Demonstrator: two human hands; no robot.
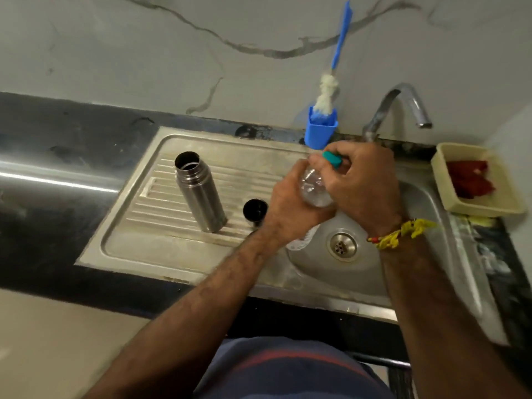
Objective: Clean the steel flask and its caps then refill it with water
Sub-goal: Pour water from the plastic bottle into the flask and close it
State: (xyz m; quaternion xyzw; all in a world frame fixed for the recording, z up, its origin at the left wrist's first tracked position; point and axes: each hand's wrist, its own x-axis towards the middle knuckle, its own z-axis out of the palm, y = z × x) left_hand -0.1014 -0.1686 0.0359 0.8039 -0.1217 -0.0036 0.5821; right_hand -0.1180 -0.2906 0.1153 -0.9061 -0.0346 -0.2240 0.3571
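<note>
The steel flask (200, 191) stands upright and uncapped on the ribbed drainboard (161, 246). A dark cap (255, 211) sits on the drainboard just right of it. Over the sink basin, my left hand (293, 208) grips a clear plastic water bottle (313, 188) around its body. My right hand (359, 182) pinches the bottle's teal cap (332, 159) at the bottle's top. The bottle's lower end shows below my left wrist.
A blue holder (321, 131) with a blue-handled bottle brush (326, 90) hangs on the wall behind the sink. The tap (403, 105) arches at the back right. A cream tray (475, 180) holding something red sits on the right counter. The drain (343, 245) lies below my hands.
</note>
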